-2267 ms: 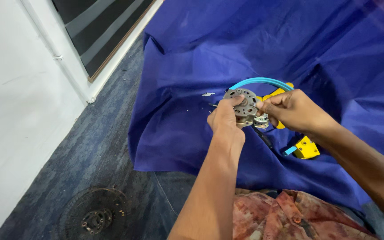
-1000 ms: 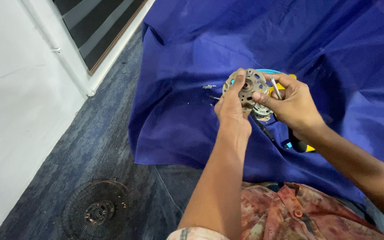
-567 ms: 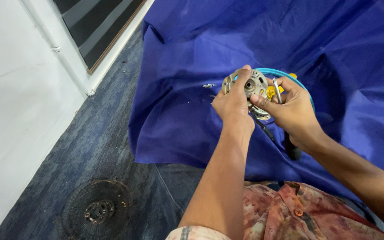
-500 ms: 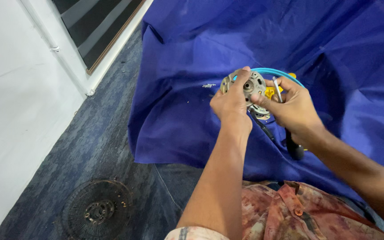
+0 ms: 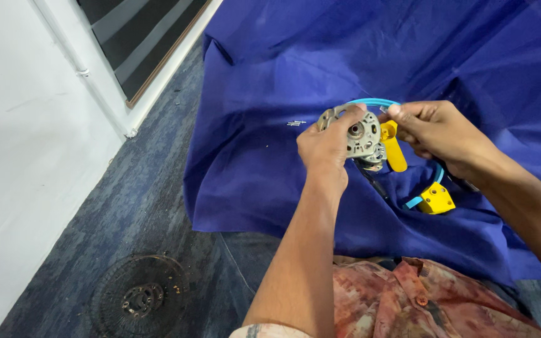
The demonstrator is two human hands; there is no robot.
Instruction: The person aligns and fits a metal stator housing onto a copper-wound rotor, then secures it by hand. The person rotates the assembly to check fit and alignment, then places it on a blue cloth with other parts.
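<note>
My left hand (image 5: 325, 147) grips a round grey metal motor part (image 5: 359, 133) with holes in its face, held up above the blue cloth (image 5: 270, 94). My right hand (image 5: 436, 130) is at the part's right side, its fingers pinched on something small at the top edge; what it pinches is too small to tell. A yellow-handled tool (image 5: 394, 149) shows just behind the part, under my right hand. A light blue curved tube with a yellow block (image 5: 434, 199) lies on the cloth below my right wrist.
Several small screws (image 5: 296, 123) lie on the cloth left of the part. A round dark metal grille (image 5: 138, 294) rests on the blue-grey carpet at lower left. A white wall (image 5: 26, 125) runs along the left. My patterned clothing (image 5: 408, 300) fills the bottom edge.
Both hands lifted the metal part and turned it a little, then shifted slightly. My right hand moved from the part's lower side to its top right edge. The yellow block on the cloth came into sight again.
</note>
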